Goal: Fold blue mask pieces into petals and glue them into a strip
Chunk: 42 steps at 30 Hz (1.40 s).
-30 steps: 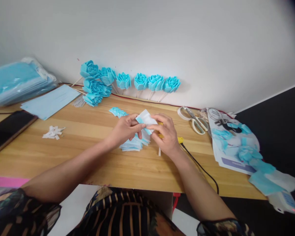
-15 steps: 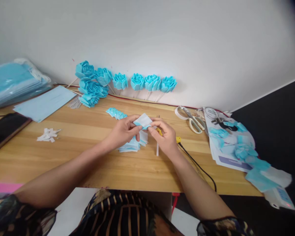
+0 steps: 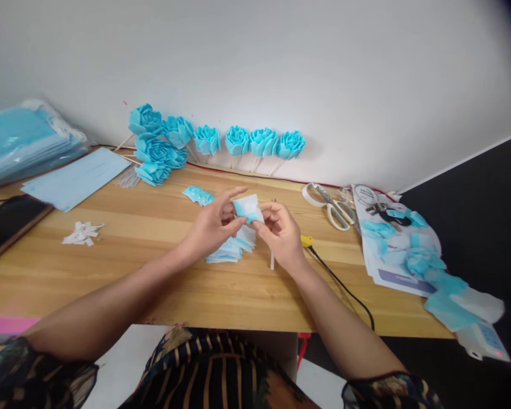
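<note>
Between my hands is a small square of thin blue-and-white fabric (image 3: 247, 207), its lower edge folded over to the blue side. My left hand (image 3: 215, 222) pinches its left edge with thumb and bent fingers, the index finger lifted away. At the lower right corner, my right hand (image 3: 281, 233) grips the square between thumb and fingers. Below them on the table lies a stack of cut fabric squares (image 3: 227, 251), partly covered by the hands. A row of shaped blue petals (image 3: 199, 195) rests just beyond my left hand.
Blue fabric flowers (image 3: 237, 141) on sticks lean along the wall. Scissors (image 3: 338, 211) and a tape roll (image 3: 311, 195) lie right. A yellow tool (image 3: 307, 241) with a black cord is beside my right hand. White scraps (image 3: 83, 233), a phone (image 3: 12, 224) and blue sheets (image 3: 76, 177) lie left.
My left index finger has lifted off the fabric square and stretched out. The square has tilted, showing more of its blue folded part. Both hands stay in nearly the same place.
</note>
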### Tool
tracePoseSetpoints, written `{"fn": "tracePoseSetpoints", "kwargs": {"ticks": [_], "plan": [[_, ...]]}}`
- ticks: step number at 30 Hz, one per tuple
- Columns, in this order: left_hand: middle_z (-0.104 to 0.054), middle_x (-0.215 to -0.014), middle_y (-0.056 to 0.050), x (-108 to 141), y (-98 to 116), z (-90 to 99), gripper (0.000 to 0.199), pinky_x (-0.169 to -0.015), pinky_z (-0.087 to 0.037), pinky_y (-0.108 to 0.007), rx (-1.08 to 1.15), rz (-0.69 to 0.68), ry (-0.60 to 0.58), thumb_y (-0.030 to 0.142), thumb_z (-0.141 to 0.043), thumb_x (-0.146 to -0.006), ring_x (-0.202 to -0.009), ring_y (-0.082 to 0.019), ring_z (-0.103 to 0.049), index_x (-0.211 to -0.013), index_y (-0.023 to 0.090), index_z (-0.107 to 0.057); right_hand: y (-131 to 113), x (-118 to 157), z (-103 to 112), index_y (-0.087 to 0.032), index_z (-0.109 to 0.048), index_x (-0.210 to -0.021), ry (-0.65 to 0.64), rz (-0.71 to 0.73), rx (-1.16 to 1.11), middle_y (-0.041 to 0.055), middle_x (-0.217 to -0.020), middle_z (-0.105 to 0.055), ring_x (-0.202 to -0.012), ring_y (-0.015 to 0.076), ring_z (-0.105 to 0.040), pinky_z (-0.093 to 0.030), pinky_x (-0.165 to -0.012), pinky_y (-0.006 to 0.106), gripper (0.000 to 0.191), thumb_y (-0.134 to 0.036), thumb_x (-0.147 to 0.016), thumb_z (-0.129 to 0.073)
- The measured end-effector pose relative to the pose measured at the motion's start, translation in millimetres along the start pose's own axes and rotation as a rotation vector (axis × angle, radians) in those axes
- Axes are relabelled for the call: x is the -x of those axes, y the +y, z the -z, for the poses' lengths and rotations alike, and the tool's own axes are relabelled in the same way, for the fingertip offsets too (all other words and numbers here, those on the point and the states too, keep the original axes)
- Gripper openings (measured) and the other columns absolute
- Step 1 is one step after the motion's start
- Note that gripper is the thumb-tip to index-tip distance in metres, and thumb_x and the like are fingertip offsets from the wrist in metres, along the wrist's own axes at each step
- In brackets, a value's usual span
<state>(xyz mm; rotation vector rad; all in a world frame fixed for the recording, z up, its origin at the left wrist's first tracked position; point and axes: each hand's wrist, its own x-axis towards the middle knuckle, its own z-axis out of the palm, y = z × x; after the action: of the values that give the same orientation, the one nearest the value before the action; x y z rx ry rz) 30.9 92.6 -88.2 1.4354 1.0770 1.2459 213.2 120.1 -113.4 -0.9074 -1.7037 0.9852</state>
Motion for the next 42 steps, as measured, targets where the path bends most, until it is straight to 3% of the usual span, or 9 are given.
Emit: {"fn": "tracePoseSetpoints", "kwargs": {"ticks": [5, 13, 15, 18, 21, 26, 32, 37, 42], "plan": [[-0.049, -0.064, 0.007, 1.9, 0.8, 2.8, 0.069, -0.051, -0.039, -0.021, -0.074, -0.016, 0.009, 0.015, -0.065, -0.085, -0.054, -0.009, -0.051, -0.15, 0.018, -0.041, -4.1, -1.8, 0.0, -0.027, -0.051, -0.139, -0.093, -0.07, -0.116, 0.0035, -0.1, -0.072, -0.089, 0.0188, -0.069, -0.058, -0.081, 0.035, 0.059, -0.034, -0.084, -0.072], [-0.053, -0.069, 0.005, 1.4, 1.9, 1.4, 0.071, -0.058, -0.041, -0.022, -0.053, -0.033, -0.013, 0.02, -0.068, -0.083, -0.062, -0.01, -0.051, -0.149, 0.015, -0.042, -6.8, -2.5, 0.0, -0.025, -0.063, -0.122, -0.06, -0.119, -0.201, 0.0056, -0.104, -0.076, -0.096, 0.0209, -0.071, -0.059, -0.087, 0.037, 0.047, -0.045, -0.081, -0.075], [-0.061, -0.078, 0.0, -1.0, 0.3, 2.0, 0.057, -0.062, -0.043, -0.024, -0.02, -0.02, -0.025, 0.027, -0.071, -0.082, -0.067, -0.011, -0.054, -0.135, 0.014, -0.057, -9.1, -2.6, -0.7, -0.025, -0.064, -0.119, -0.025, -0.111, -0.203, 0.0048, -0.103, -0.076, -0.092, 0.0197, -0.071, -0.059, -0.084, 0.036, 0.045, -0.045, -0.08, -0.076], [-0.066, -0.08, -0.003, -2.7, -1.0, 3.7, 0.021, -0.066, -0.044, -0.026, -0.085, -0.026, -0.053, 0.033, -0.069, -0.083, -0.072, -0.013, -0.057, -0.09, 0.013, -0.072, -11.4, -2.5, -1.4, -0.025, -0.065, -0.111, 0.0, -0.103, -0.222, 0.0029, -0.096, -0.075, -0.085, 0.0176, -0.069, -0.059, -0.08, 0.033, 0.04, -0.044, -0.078, -0.078], [-0.067, -0.074, -0.002, -2.1, 1.5, 5.7, 0.021, -0.066, -0.043, -0.025, -0.123, -0.031, -0.029, 0.032, -0.066, -0.084, -0.071, -0.013, -0.057, -0.073, 0.015, -0.071, -11.0, -2.0, -1.4, -0.024, -0.067, -0.102, -0.026, -0.13, -0.207, 0.0026, -0.093, -0.075, -0.083, 0.0181, -0.069, -0.059, -0.078, 0.034, 0.037, -0.045, -0.075, -0.081], [-0.068, -0.071, 0.0, -1.4, 7.1, 7.9, 0.02, -0.059, -0.04, -0.023, -0.088, 0.037, -0.011, 0.034, -0.064, -0.083, -0.063, -0.011, -0.054, -0.074, 0.017, -0.07, -10.5, -2.4, 0.4, -0.024, -0.071, -0.094, -0.084, -0.158, -0.225, 0.003, -0.095, -0.076, -0.084, 0.0193, -0.07, -0.06, -0.081, 0.037, 0.034, -0.048, -0.073, -0.081], [-0.072, -0.079, -0.004, -1.7, 2.1, 5.3, 0.022, -0.067, -0.045, -0.025, -0.137, -0.028, -0.051, 0.035, -0.065, -0.084, -0.072, -0.014, -0.06, -0.079, 0.016, -0.074, -12.5, -3.8, 0.9, -0.024, -0.071, -0.091, -0.058, -0.167, -0.19, 0.0017, -0.086, -0.075, -0.079, 0.0189, -0.069, -0.059, -0.074, 0.035, 0.034, -0.05, -0.072, -0.081], [-0.07, -0.075, -0.004, -1.3, -0.1, 3.9, 0.02, -0.063, -0.043, -0.024, -0.112, -0.038, -0.043, 0.034, -0.068, -0.082, -0.067, -0.013, -0.058, -0.077, 0.015, -0.072, -9.1, -2.4, 0.7, -0.024, -0.07, -0.096, -0.109, -0.155, -0.149, 0.0024, -0.089, -0.074, -0.08, 0.018, -0.068, -0.058, -0.073, 0.033, 0.03, -0.046, -0.078, -0.078], [-0.061, -0.064, 0.001, -1.3, 4.5, 4.6, 0.02, -0.054, -0.035, -0.021, -0.129, 0.013, -0.071, 0.031, -0.065, -0.082, -0.056, -0.009, -0.047, -0.072, 0.015, -0.067, -7.4, -4.4, 7.3, -0.026, -0.07, -0.107, -0.072, -0.023, -0.053, 0.005, -0.112, -0.07, -0.1, 0.0193, -0.067, -0.057, -0.078, 0.031, 0.028, -0.04, -0.083, -0.073]]}}
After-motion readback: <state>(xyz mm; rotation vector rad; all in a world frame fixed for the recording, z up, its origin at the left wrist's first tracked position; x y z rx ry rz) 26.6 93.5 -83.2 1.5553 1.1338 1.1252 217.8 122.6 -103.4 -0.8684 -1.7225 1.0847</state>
